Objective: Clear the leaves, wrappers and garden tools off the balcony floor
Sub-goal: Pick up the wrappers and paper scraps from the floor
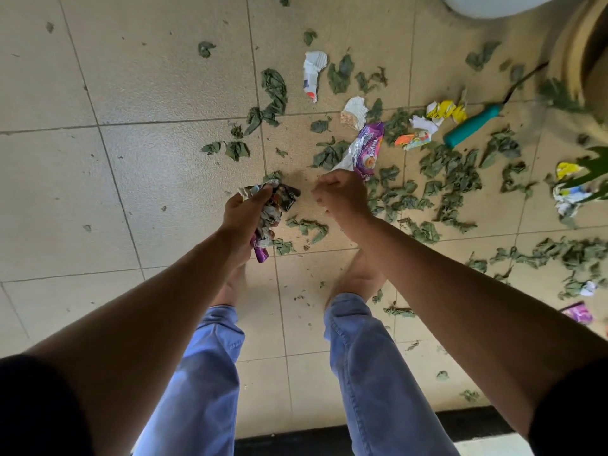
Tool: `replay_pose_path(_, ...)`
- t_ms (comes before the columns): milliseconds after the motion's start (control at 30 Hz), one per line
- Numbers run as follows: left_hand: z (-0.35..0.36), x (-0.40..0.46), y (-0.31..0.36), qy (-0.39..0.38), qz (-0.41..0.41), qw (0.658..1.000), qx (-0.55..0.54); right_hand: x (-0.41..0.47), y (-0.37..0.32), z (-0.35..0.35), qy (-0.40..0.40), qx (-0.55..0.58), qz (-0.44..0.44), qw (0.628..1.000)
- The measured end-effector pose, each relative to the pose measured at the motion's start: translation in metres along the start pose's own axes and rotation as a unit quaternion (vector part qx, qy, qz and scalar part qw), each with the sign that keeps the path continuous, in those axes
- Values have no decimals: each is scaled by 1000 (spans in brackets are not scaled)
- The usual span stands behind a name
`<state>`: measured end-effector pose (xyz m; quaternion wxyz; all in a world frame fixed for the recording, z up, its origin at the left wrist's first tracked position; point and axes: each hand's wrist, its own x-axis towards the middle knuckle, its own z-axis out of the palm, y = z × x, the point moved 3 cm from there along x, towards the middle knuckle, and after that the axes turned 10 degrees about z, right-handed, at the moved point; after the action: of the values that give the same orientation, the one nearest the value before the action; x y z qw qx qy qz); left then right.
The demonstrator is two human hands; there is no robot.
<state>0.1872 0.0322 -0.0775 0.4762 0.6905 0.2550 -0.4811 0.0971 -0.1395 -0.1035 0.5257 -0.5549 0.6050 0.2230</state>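
My left hand [241, 215] grips a crumpled bundle of wrappers [273, 209] above the tiled floor. Just to its right, my right hand [342, 192] hovers with loosely curled fingers and holds nothing. A purple snack wrapper [368, 149] lies on the floor just beyond the right hand. Farther off lie a white torn wrapper [312, 74], a yellow wrapper [445, 110] and an orange one [413, 139]. A garden tool with a teal handle [470, 125] rests at the right. Dry green leaves [454, 179] are scattered across the right half of the floor.
A large tan plant pot [575, 54] stands at the upper right, with a green plant leaf [592, 169] reaching in from the right edge. More wrappers [567, 192] lie under it. My bare feet [358, 274] and blue trousers are below. A dark threshold [329, 439] runs along the bottom.
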Motion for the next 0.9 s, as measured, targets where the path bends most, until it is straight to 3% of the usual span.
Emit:
replay_pose_path(67,-1,0,-2,-1,-4,1000,3,6,2,-15,118,-103,-27,987)
replay_pose_path(133,-1,0,-3,-16,4,1000,2,13,4,-26,174,-196,-57,963)
replay_pose_path(233,1,-1,-4,-37,14,999,3,25,7,-31,179,-258,-92,945)
replay_pose_path(400,1,-7,-9,-50,9,999,16,41,4,-29,166,-284,-77,941)
replay_pose_path(533,4,-18,-10,-59,4,998,21,22,6,-39,194,-205,-78,956)
replay_pose_path(700,13,-29,-6,-83,7,996,-9,-26,9,-54,195,-86,-146,966)
replay_pose_path(900,23,-34,-4,-134,-21,987,-88,-68,14,-53,84,63,-107,989)
